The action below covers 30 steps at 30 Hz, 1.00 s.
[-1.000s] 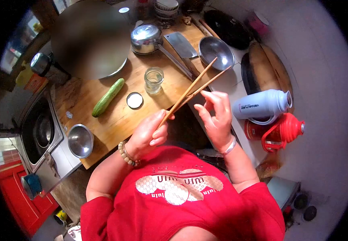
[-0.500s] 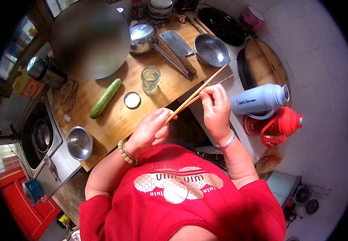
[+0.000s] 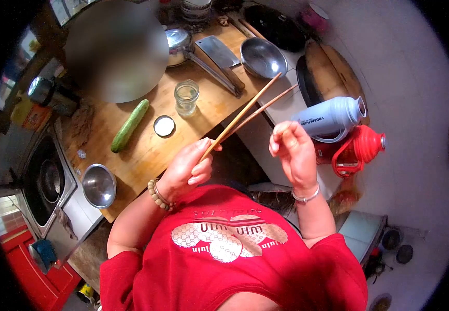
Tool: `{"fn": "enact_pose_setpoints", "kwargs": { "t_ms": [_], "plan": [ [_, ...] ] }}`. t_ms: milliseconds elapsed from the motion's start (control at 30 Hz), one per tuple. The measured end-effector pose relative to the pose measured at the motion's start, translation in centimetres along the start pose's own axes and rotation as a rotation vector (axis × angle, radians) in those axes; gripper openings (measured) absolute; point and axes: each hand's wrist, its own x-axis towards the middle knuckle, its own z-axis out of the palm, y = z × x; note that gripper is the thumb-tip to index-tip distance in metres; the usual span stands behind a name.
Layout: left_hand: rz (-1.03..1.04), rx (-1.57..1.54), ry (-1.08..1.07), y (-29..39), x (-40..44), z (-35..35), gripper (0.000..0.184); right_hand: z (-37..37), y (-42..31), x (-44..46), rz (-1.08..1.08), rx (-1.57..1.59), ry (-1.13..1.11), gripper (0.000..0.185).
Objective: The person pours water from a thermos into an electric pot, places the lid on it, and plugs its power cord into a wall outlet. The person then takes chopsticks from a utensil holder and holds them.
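A pair of wooden chopsticks (image 3: 250,111) is gripped in my left hand (image 3: 187,163), the tips spread apart and pointing up and right. My right hand (image 3: 294,147) is raised to the right of them, loosely bent, with nothing visible in it and not touching the chopsticks. Beyond my left hand, an open glass jar (image 3: 186,98) stands upright on the wooden board (image 3: 152,150). Beside it lie a round lid (image 3: 164,126), white inside, and a green cucumber (image 3: 130,126).
A cleaver (image 3: 218,51), a lidded pan (image 3: 178,44) and a metal bowl (image 3: 264,57) are at the back. Another metal bowl (image 3: 99,185) sits near the sink (image 3: 48,179) on the left. Blue (image 3: 325,118) and red (image 3: 361,147) flasks are on the right.
My right hand first closed on the chopsticks, then let go and moved right and down. The chopstick tips came together and are spread again. The view has shifted slightly.
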Motion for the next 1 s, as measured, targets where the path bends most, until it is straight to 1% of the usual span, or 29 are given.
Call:
{"fn": "enact_pose_setpoints", "kwargs": {
  "t_ms": [67, 133, 200, 267, 333, 367, 467, 500, 533, 567, 600, 633, 667, 733, 767, 800, 867, 933, 1000],
  "plan": [
    [-0.018, 0.005, -0.01, 0.0, 0.1, -0.1, 0.032, -2.1, 0.0, -3.3, 0.029, -0.778, 0.02, 0.008],
    [-0.025, 0.003, -0.033, -0.3, 0.2, -0.2, 0.031, -4.5, 1.1, -5.5, 0.089, -0.924, 0.071, 0.007],
    [-0.054, -0.013, -0.048, -0.3, 0.5, 0.0, 0.03, -8.4, 3.2, -8.0, 0.188, -0.915, 0.161, 0.01],
    [-0.089, -0.022, -0.069, -0.4, 0.9, 0.3, 0.029, -10.2, 4.5, -9.8, 0.311, -0.908, 0.291, 0.011],
    [-0.106, -0.018, -0.103, -0.6, 1.3, 0.7, 0.028, -12.3, 6.4, -11.4, 0.11, -1.398, 0.246, 0.013],
    [-0.118, -0.01, -0.115, -0.7, 1.6, 0.9, 0.028, -12.5, 6.8, -12.2, 0.053, -1.731, 0.275, 0.012],
    [-0.161, 0.02, -0.156, -0.9, 2.2, 1.6, 0.027, -10.6, 5.8, -10.9, 0.039, -1.642, 0.373, 0.011],
    [-0.171, 0.049, -0.164, -1.1, 2.3, 1.9, 0.026, -9.7, 5.2, -10.0, 0.003, -1.429, 0.394, 0.012],
    [-0.184, 0.077, -0.173, -1.2, 2.4, 2.1, 0.026, -8.8, 4.9, -9.2, 0.03, -1.133, 0.418, 0.013],
    [-0.198, 0.084, -0.184, -1.3, 2.5, 2.4, 0.026, -6.5, 3.6, -8.2, 0.17, -0.722, 0.458, 0.016],
    [-0.208, 0.095, -0.194, -1.3, 2.6, 2.6, 0.026, -4.6, 2.5, -7.5, 0.064, -0.477, 0.391, 0.023],
    [-0.217, 0.102, -0.202, -1.5, 2.7, 2.8, 0.026, -3.2, 1.8, -6.9, 0.006, -0.279, 0.352, 0.029],
    [-0.222, 0.103, -0.206, -1.6, 2.7, 2.9, 0.026, -2.0, 1.2, -6.2, -0.033, -0.14, 0.368, 0.03],
    [-0.236, 0.174, -0.177, -1.7, 2.5, 2.9, 0.026, -1.0, 0.9, -4.9, -0.057, -0.06, 0.302, 0.029],
    [-0.231, 0.173, -0.17, -1.7, 2.3, 2.8, 0.026, -1.1, 1.4, -4.4, -0.012, -0.095, 0.324, 0.023],
    [-0.227, 0.179, -0.169, -1.6, 2.1, 2.6, 0.026, -0.8, 1.9, -3.9, -0.006, -0.092, 0.313, 0.023],
    [-0.21, 0.178, -0.153, -1.3, 1.5, 2.1, 0.026, -0.1, 2.6, -2.9, -0.071, -0.098, 0.267, 0.012],
    [-0.236, 0.119, -0.162, -0.9, 1.0, 1.4, 0.028, 1.0, 3.0, -2.5, -0.038, -0.098, 0.25, 0.011],
    [-0.229, 0.088, -0.15, -0.9, 0.6, 0.8, 0.029, 2.2, 3.0, -2.1, -0.024, -0.15, 0.318, 0.013]
  ]
}}
